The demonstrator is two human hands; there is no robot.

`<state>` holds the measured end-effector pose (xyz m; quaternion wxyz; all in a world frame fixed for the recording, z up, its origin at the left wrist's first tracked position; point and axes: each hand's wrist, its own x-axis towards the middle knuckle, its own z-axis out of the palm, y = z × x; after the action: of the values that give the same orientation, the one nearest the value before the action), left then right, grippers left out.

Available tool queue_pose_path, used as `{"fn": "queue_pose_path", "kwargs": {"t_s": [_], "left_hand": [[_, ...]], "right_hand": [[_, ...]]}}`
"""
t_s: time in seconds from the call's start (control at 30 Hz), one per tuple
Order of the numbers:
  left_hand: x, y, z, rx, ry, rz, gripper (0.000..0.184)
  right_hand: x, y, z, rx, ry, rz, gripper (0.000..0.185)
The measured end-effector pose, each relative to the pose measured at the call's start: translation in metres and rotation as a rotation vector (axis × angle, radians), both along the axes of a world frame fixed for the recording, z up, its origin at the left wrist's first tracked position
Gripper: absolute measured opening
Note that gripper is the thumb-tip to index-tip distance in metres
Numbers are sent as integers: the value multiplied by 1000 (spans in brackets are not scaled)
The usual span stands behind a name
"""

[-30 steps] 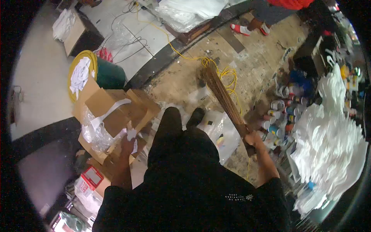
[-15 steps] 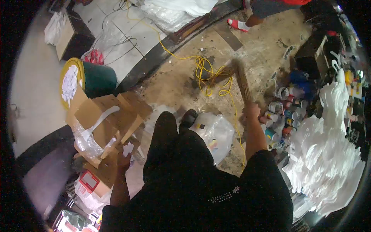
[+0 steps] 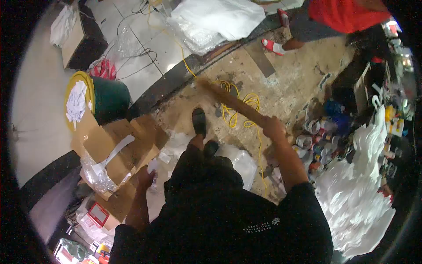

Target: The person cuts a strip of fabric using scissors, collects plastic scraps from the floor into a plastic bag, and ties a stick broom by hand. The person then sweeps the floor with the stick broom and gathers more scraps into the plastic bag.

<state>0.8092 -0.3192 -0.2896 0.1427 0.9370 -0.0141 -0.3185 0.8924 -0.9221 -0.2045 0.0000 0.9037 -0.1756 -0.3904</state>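
My right hand [image 3: 275,128] is closed around one end of a brown stick broom [image 3: 235,104], which reaches leftward over the floor. The broom's far end is blurred, close to the dark raised floor edge. Part of a tangled yellow cord [image 3: 252,97] lies beneath and beside the broom. My left hand [image 3: 144,177] is closed on a crumpled white scrap [image 3: 152,166]; whether it is paper or plastic I cannot tell. Next to that hand are opened cardboard boxes [image 3: 121,158] with clear plastic on them.
A green bin with a yellow rim [image 3: 70,94] stands at left, filled with white scraps. Jars and tubs [image 3: 304,141] crowd the right side beside stacked white bags [image 3: 351,198]. A person in red slippers [image 3: 273,46] stands at the far right. A white plastic bundle [image 3: 241,165] lies near my feet.
The broom has swung from pointing forward to pointing left across the cord. One of my feet has stepped forward. More of the other person shows.
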Motion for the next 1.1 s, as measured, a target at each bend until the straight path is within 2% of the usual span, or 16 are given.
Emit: {"fn": "queue_pose_path", "kwargs": {"t_s": [0.03,0.1,0.13,0.2,0.27,0.3,0.43,0.5,0.53,0.63,0.8,0.87,0.9,0.97,1.03,1.1], "left_hand": [[14,-10,3,18,51,153,59],[33,10,-40,-187,157,434,60],[54,0,-34,-100,65,383,60],[99,-41,15,-346,-24,479,58],[122,-38,6,-244,54,523,57],[129,-42,-3,-204,91,534,57],[133,-73,-24,-102,-111,551,52],[136,-93,-1,-462,-88,601,49],[124,-99,-11,-471,-93,622,49],[54,-94,-63,-244,-27,777,45],[-33,-107,-64,-256,198,633,46],[-54,-131,-60,-301,177,623,46],[-63,-147,-59,-340,141,630,46],[-52,-207,-28,-189,176,725,46],[-45,-265,-18,-265,-104,783,44],[-10,-338,40,-140,-160,714,44]], "right_hand": [[9,7,33,51,55,-20,33],[-22,-38,5,172,-56,54,34],[-24,-36,28,191,-132,-45,33],[-23,-36,52,226,-189,-112,33],[-25,-58,42,229,-89,427,31],[-32,-77,28,223,-91,443,31],[-38,-117,11,62,-85,312,30],[-31,-154,-2,19,-72,251,29],[-21,-165,3,30,-42,224,34],[25,-165,50,116,58,177,51],[29,-237,-2,148,-251,855,51],[48,-254,-27,97,-18,552,42],[57,-265,-45,110,-19,573,42],[67,-277,-86,73,-39,213,43],[96,-249,-64,98,-61,262,30],[123,-242,-72,55,-7,308,29]]}}
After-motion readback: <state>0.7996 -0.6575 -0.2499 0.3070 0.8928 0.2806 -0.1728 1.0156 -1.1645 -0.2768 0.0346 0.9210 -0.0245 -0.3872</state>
